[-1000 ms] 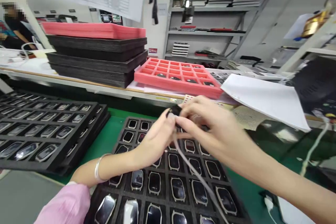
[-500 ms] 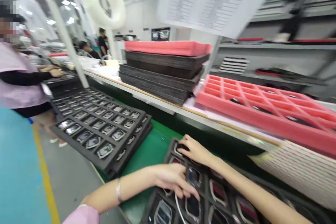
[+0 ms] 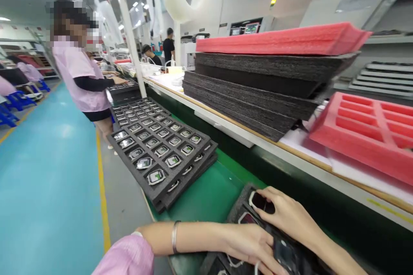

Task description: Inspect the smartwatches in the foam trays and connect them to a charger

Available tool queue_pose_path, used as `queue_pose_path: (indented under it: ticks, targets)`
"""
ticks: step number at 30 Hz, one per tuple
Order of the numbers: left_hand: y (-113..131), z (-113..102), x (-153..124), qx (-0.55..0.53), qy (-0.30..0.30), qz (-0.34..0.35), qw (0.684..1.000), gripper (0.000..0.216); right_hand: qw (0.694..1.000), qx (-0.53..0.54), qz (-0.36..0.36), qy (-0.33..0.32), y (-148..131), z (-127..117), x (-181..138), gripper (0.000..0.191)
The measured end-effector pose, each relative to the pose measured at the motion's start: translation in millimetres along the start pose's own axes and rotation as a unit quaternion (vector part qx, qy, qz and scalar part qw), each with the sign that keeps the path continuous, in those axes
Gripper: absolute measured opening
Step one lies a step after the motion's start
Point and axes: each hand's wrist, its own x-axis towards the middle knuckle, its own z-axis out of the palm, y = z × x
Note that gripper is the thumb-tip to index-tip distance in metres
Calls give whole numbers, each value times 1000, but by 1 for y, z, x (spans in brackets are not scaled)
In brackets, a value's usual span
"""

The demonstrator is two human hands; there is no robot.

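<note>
My right hand (image 3: 292,215) reaches in from the right to the far corner of a black foam tray (image 3: 237,208). Its thumb and fingers close round the edges of a smartwatch case (image 3: 257,201) with a dark face. Lower down, my left hand (image 3: 250,245) lies over the same tray, fingers bent downward and partly cut off by the frame's bottom. A short piece of white cord (image 3: 257,267) shows at its fingers, which seem closed on it. Another watch case (image 3: 247,218) with a pale rim sits in a pocket between the hands.
Stacked black foam trays (image 3: 145,189) with rows of watch cases lie on the green conveyor belt (image 3: 206,189). On the white shelf stand piled black foam sheets (image 3: 248,99) under a red foam piece (image 3: 274,38). A red foam tray (image 3: 361,137) is at right. A co-worker (image 3: 80,73) stands beyond.
My view has swung left, so the aisle and co-worker show more fully. My right hand stays at the tray's corner, its thumb and fingers now visibly round a watch case. My left hand remains over the tray.
</note>
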Motion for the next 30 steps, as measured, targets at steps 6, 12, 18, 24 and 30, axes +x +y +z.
queue_pose_path:
  ticks: [6, 12, 18, 24, 30]
  targets:
    - [2, 40, -32, -47, 176, 93, 979, 48, 980, 189, -28, 57, -30, -32, -73, 28]
    - [-5, 48, -33, -12, 166, 72, 983, 49, 992, 110, -47, 31, -47, -17, -121, 37]
    - [-8, 55, -34, 115, 227, 76, 964, 38, 996, 46, -75, 3, -43, -7, -125, 43]
    - [-8, 57, -34, 149, 254, 51, 954, 31, 992, 100, -65, 37, -40, 8, -123, 39]
    - [-8, 54, -39, 110, 249, 32, 962, 35, 965, 240, -66, 76, -39, 17, -119, 43]
